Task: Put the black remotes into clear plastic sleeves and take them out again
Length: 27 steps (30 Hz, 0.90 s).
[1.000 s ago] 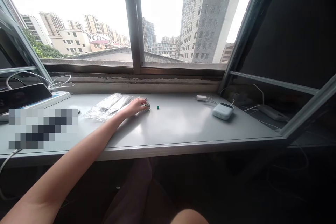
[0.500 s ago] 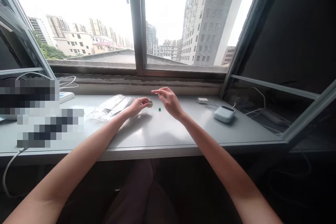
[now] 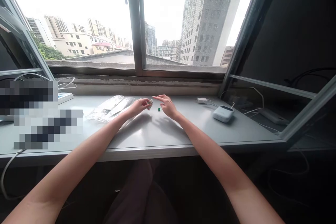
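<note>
My left hand [image 3: 139, 106] reaches far across the grey windowsill desk [image 3: 168, 129] and pinches a small metallic object [image 3: 150, 102], lifted a little off the surface. My right hand [image 3: 166, 105] hovers just to its right, fingers spread and open, index finger pointing toward the object. A tiny green piece [image 3: 159, 109] lies on the desk between and slightly below the two hands. A clear plastic bag [image 3: 110, 107] lies flat just left of my left hand.
A small white device [image 3: 223, 113] with cables sits at the right of the desk, a white adapter [image 3: 201, 100] behind it. At the far left lie a white power strip [image 3: 64, 96] and cables. The window frame stands behind the desk.
My right arm came into view and reached in beside the left hand, then dropped lower toward the desk. The left hand lifted the small metallic object slightly.
</note>
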Each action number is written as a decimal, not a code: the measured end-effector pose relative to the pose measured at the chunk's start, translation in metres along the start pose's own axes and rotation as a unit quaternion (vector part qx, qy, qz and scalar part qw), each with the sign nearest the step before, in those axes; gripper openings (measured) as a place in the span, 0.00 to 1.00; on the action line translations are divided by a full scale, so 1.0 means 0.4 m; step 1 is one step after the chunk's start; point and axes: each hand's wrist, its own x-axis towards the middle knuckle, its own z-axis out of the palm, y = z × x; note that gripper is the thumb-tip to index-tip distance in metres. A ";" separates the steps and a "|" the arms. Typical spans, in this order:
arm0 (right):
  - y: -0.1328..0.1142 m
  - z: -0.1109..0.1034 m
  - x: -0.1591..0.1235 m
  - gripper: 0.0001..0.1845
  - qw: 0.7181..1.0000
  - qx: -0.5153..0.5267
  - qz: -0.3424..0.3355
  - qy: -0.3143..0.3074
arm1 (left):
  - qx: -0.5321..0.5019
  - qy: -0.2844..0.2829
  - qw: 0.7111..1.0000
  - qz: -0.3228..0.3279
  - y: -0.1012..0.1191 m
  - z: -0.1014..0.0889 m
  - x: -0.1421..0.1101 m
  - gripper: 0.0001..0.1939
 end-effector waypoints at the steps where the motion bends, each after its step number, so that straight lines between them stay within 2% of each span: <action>1: 0.002 0.001 0.000 0.37 1.000 0.000 -0.001 -0.001 | 0.006 -0.002 1.000 -0.002 0.002 0.000 -0.001 0.21; 9: -0.007 -0.001 -0.009 0.36 0.999 0.016 0.021 -0.032 | 0.022 0.003 1.000 -0.012 0.008 0.002 -0.004 0.21; 14: -0.009 -0.004 -0.008 0.36 0.994 0.089 0.054 -0.026 | 0.046 0.037 0.998 -0.029 0.022 -0.014 -0.007 0.23; 20: -0.024 -0.018 -0.016 0.35 0.949 0.264 0.164 -0.051 | 0.056 0.092 0.994 -0.022 0.045 -0.031 -0.009 0.24; 27: -0.033 -0.025 -0.024 0.33 0.899 0.372 0.215 -0.077 | 0.064 0.124 0.990 -0.014 0.053 -0.030 -0.007 0.23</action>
